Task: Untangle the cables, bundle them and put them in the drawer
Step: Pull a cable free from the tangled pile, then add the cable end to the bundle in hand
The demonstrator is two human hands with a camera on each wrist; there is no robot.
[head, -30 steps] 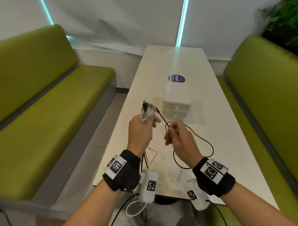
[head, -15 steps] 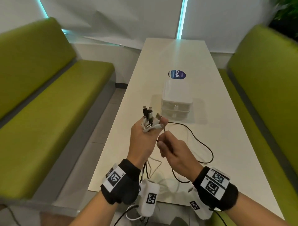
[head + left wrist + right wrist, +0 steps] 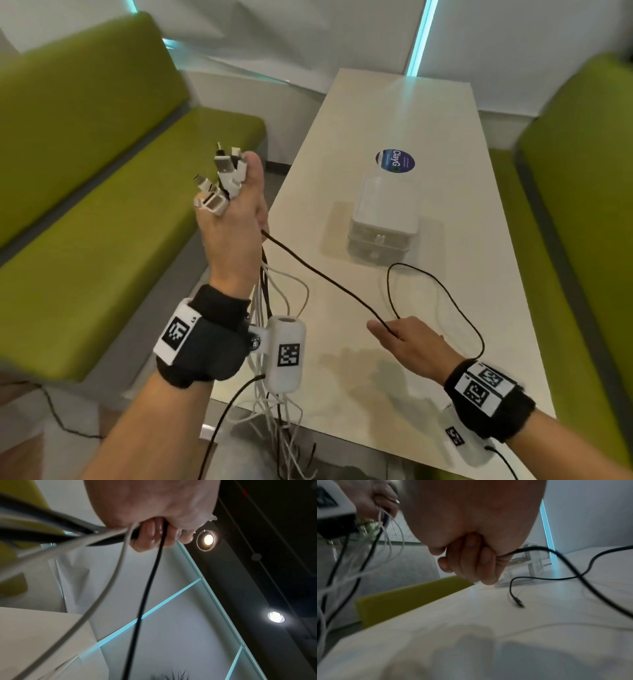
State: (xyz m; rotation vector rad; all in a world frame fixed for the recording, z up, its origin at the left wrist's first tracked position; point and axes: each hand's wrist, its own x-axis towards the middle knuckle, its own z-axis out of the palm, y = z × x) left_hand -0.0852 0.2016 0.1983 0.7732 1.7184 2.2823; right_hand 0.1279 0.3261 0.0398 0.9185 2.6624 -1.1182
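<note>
Cable bundle (image 3: 263, 298), plugs up, is clenched in the raised left hand (image 3: 233, 226) at nine o'clock; black cable (image 3: 329, 277) is pinched by the right hand (image 3: 411, 342) above the table (image 3: 342, 394), drawer box (image 3: 385, 219) at twelve o'clock.

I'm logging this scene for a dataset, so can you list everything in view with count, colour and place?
black cable: one, black, stretched from the left hand to the right hand, the rest looping on the table
cable bundle: several, white and black, hanging below the left hand past the table edge
connector ends: several, mostly white, sticking up out of the left hand
drawer box: one, white, on the table's middle, drawers closed
sticker: one, blue, round, on the table behind the drawer box
table: one, off-white, between the benches
benches: two, green, either side of the table
left hand: raised, grips the cable bundle
right hand: low over the table, pinches the black cable
</note>
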